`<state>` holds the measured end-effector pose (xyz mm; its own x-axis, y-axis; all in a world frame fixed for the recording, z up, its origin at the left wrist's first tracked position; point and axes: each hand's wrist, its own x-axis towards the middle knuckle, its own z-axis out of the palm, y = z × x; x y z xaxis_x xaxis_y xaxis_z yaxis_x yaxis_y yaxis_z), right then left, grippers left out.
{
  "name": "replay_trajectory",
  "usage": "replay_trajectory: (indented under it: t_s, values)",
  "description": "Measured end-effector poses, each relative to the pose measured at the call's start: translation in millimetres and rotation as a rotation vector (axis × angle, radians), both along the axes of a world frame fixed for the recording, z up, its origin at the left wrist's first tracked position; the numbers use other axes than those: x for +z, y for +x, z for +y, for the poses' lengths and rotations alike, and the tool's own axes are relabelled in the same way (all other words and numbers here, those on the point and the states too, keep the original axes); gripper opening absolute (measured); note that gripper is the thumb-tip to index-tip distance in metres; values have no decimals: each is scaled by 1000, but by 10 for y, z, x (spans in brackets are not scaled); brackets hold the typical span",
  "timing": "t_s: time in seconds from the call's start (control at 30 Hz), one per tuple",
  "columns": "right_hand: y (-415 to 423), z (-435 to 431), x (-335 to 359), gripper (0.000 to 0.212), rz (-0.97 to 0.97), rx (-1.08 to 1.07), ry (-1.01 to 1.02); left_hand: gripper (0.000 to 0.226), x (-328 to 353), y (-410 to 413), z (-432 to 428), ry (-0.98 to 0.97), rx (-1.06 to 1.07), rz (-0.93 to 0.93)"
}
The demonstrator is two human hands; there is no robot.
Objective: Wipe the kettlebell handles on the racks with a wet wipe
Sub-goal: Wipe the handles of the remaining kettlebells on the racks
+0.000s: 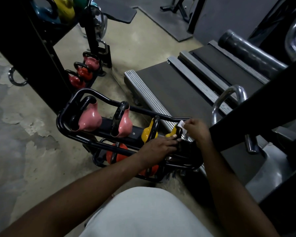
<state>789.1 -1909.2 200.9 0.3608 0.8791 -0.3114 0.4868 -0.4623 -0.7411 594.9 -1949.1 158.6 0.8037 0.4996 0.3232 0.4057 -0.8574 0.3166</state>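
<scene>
Left hand [161,146] lies flat with fingers extended, pressing on the body of the nearest yellow kettlebell [170,135]. Right hand [196,129] pinches the wet wipe [181,124] against that kettlebell's black handle [179,133]. The handle sits at 12 o'clock from the left fingertips and 9 o'clock from the right hand, which is nearer. Its long axis appears to run 12 to 6 o'clock. The rack [85,90] extends toward 10 o'clock, carrying a second yellow kettlebell [145,134] and two pink kettlebells [91,119]. Orange kettlebells [117,153] occupy the lower tier. Cracked concrete floor [24,117] lies at 9 o'clock, a treadmill [178,82] at 1 o'clock.
</scene>
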Motion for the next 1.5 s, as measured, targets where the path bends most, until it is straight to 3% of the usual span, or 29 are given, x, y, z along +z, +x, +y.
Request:
replay_trajectory:
  t_s: [0.03,0.1,0.2,0.27,0.37,0.67,0.9,1.03,1.2,1.33,1.43,1.5]
  values:
    - [5,-37,-40,26,209,-98,13,35,30,9,3,-38,3,-6]
    - [10,-66,-61,24,451,-211,-6,39,55,29,18,-90,2,-11]
    - [9,-88,-134,14,601,-232,-38,42,61,12,12,-99,-17,2]
    - [7,-127,-179,26,753,-278,-61,42,61,-16,11,-93,-20,13]
    - [-48,-84,-162,26,883,-396,-23,42,84,-7,16,-96,-15,27]
    - [-278,-60,-112,35,939,-551,-109,49,135,5,-23,-30,-14,18]
    - [-249,-347,-34,42,932,-280,-167,45,5,-43,-91,-31,30,18]
    - [-274,-194,-79,37,943,-297,-122,41,-25,-17,-111,12,35,-10]
    - [-196,-389,-125,50,970,-207,-105,43,-43,-24,-70,19,28,39]
    - [-197,-272,-162,36,967,-279,-78,42,-13,9,-75,28,20,45]
    - [-181,-396,-115,56,943,-175,-135,45,19,-30,-51,60,8,91]
    - [-145,-383,-98,55,926,-168,-101,45,21,-40,-32,86,8,105]
